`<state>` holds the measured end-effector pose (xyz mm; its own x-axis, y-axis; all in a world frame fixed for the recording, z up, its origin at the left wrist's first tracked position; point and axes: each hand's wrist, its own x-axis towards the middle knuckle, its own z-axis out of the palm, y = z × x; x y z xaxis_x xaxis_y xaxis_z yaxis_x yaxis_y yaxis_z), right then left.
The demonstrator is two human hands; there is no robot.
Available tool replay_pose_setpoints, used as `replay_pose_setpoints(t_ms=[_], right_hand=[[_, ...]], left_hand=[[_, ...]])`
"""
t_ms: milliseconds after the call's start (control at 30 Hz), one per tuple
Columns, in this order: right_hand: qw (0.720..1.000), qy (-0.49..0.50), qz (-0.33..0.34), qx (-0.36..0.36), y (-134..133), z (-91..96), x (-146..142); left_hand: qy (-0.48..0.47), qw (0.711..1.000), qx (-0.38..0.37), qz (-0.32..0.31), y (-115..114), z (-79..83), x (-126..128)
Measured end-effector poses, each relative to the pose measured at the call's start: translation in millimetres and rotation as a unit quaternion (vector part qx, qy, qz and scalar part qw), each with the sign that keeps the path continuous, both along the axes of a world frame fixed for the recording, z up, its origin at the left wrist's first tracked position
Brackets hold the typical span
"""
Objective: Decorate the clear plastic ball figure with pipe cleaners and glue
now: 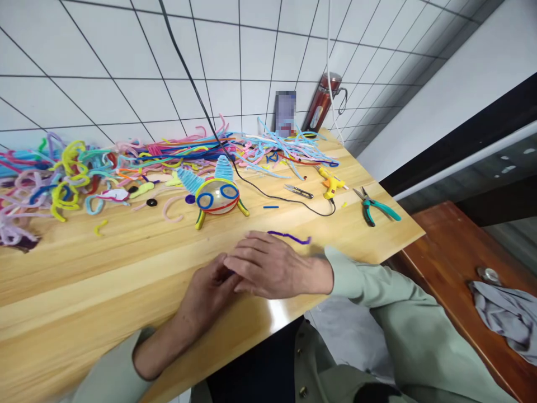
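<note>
My two hands meet over the front part of the table. Fingers of my left hand (210, 291) are bent together in a pinch, with a small dark bit just showing at their tips. Over them curls my right hand (268, 266), its fingers closed and covering most of whatever is between the hands. Just beyond the right hand lies a purple pipe cleaner (291, 237), bent at one end. Farther back stands a pipe-cleaner figure (218, 197) with light blue ears or wings, blue eye rings, a red line and yellow-green legs.
Heaps of coloured pipe cleaners (138, 154) line the tiled wall. To the right lie thread snips (299, 191), a yellow glue gun (331, 182) with a black cord, and teal pliers (377, 208). A phone (285, 112) and a red flask (322, 103) stand behind.
</note>
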<state>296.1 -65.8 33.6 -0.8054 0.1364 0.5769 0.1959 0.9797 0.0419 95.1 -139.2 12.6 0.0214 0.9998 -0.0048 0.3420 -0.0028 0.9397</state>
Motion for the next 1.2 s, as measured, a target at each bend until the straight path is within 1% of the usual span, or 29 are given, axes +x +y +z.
replay_pose_setpoints(t_ms=[33, 100, 200, 267, 367, 467, 600, 700, 800, 900, 967, 1033, 1133, 1200], right_hand=[[0.999, -0.023, -0.009, -0.046, 4, -6.1, 0], [0.99, -0.059, -0.026, -0.129, 11, -17.1, 2], [0.968, -0.092, -0.024, -0.23, 16, -25.1, 7], [0.956, -0.11, -0.006, -0.271, 18, -25.9, 10], [0.946, -0.122, -0.003, -0.299, 22, -27.4, 13], [0.951, -0.113, -0.016, -0.288, 25, -32.6, 13], [0.971, -0.077, -0.045, -0.222, 23, -39.6, 10], [0.984, -0.016, -0.052, -0.172, 18, -42.9, 7], [0.989, 0.045, -0.056, -0.132, 12, -46.5, 4], [0.986, 0.062, -0.079, -0.131, 8, -50.3, 2], [0.983, 0.061, -0.083, -0.15, 7, -51.7, 2], [0.982, 0.058, -0.068, -0.166, 8, -52.4, 3], [0.982, 0.045, -0.047, -0.178, 9, -52.7, 5], [0.98, 0.025, -0.042, -0.193, 9, -52.3, 6]], left_hand=[[-0.02, 1.0, -0.005, -0.002, 0, 2.3, -1], [-0.062, 0.998, -0.015, 0.012, 0, 6.0, -4], [-0.091, 0.994, -0.031, 0.044, -1, 7.4, -6], [-0.099, 0.993, -0.046, 0.039, 0, 5.3, -7], [-0.09, 0.995, -0.049, 0.021, 2, -0.3, -9], [-0.047, 0.998, -0.036, 0.015, 5, -6.0, -14], [0.022, 0.999, -0.028, 0.034, 7, -10.2, -21], [0.034, 0.997, -0.051, 0.044, 10, -12.0, -22], [0.045, 0.996, -0.062, 0.05, 14, -13.3, -22], [0.052, 0.994, -0.064, 0.065, 19, -12.2, -22], [0.03, 0.993, -0.071, 0.085, 22, -10.3, -22], [-0.024, 0.991, -0.085, 0.101, 24, -9.3, -24], [-0.133, 0.979, -0.125, 0.091, 25, -11.8, -27], [-0.185, 0.968, -0.147, 0.079, 25, -14.4, -28]])
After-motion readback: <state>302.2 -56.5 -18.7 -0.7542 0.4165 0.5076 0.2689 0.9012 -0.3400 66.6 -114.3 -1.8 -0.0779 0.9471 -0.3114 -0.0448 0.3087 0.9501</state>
